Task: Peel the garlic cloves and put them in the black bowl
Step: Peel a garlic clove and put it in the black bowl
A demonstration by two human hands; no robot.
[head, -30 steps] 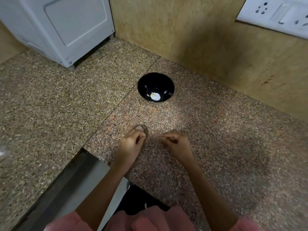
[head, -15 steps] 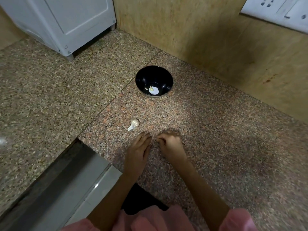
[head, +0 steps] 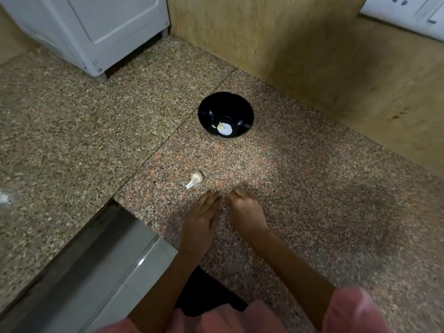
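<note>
One garlic (head: 195,179) lay just beyond the flat, empty left hand (head: 201,221), short of the bowl (head: 225,115); right hand (head: 245,212) curled, contents unclear; probably light, papery, brittle-skinned, best pinched at the bulb.

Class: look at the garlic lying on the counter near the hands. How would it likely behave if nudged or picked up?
The garlic looks small and papery, so probably light. Its rounded head and thin stem suggest it would wobble or swing round rather than roll straight. Its dry skin may flake when pinched.
</note>
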